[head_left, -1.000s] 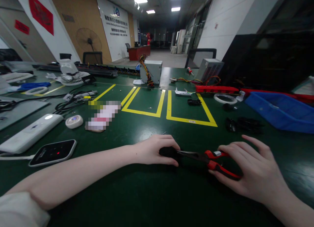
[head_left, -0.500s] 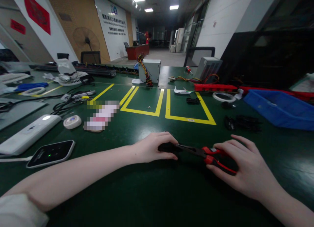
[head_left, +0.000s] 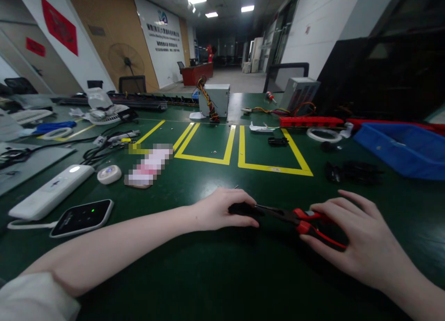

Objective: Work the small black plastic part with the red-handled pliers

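Low over the green table, my left hand (head_left: 225, 210) is closed round a small black part (head_left: 241, 209), mostly hidden by the fingers, so its kind is unclear. My right hand (head_left: 358, 237) grips red-handled long-nose pliers (head_left: 304, 220), whose handles are spread a little. The pliers' dark jaws point left and their tips meet the black part at my left fingertips. Whether the jaws are clamped on it is too dark to tell. A thin metal pin shows just beyond my left knuckles.
Yellow tape outlines (head_left: 274, 169) mark the table; a black part (head_left: 277, 141) lies inside the right one. More black parts (head_left: 354, 172) and a blue bin (head_left: 399, 149) stand right. A power supply (head_left: 219, 101) is behind. Left are a pixelated object, a white power bank (head_left: 52, 191) and a black-screened device (head_left: 83, 217).
The whole scene has shifted slightly right in view. Both hands keep their holds; the pliers' tips stay at the black part.
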`<state>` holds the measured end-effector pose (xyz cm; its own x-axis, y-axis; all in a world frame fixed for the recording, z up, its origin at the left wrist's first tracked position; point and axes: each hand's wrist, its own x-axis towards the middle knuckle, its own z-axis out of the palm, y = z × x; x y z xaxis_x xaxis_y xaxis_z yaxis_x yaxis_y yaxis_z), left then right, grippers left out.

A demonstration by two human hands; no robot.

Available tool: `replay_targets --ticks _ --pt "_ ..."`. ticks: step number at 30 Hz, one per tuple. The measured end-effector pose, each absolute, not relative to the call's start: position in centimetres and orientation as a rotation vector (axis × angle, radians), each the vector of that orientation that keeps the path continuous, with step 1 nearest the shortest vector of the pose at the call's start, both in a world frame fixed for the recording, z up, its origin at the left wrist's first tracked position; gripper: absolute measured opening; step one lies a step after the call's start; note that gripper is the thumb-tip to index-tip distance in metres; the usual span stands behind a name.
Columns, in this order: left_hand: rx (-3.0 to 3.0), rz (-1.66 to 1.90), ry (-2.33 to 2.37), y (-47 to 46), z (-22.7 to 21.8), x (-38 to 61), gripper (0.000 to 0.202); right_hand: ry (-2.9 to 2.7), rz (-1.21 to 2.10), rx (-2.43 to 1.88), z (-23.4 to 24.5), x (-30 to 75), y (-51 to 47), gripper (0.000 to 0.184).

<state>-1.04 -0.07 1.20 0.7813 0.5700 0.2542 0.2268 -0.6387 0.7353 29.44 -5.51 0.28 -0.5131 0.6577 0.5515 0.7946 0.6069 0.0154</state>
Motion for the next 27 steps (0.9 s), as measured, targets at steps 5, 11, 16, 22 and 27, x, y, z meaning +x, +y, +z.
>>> replay_targets --ticks 5,11,16,22,27 --pt "2.153 0.559 0.549 0.10 1.53 -1.21 0.023 -2.304 -0.538 -1.085 0.61 29.41 -5.52 0.028" --pt "2.161 0.593 0.568 0.18 1.63 -1.23 0.026 -2.293 -0.675 -1.040 0.17 29.94 -4.90 0.036" --pt "2.216 0.618 0.563 0.32 1.47 -1.17 0.029 -2.272 -0.733 -1.055 -0.13 30.32 -4.84 0.040" --pt "2.384 0.548 0.513 0.64 0.87 -1.00 0.026 -2.264 -0.738 -1.061 0.28 30.00 -5.28 0.038" --pt "2.444 0.500 0.546 0.41 0.76 -0.88 0.030 -2.271 -0.811 -0.991 0.76 29.85 -5.55 0.045"
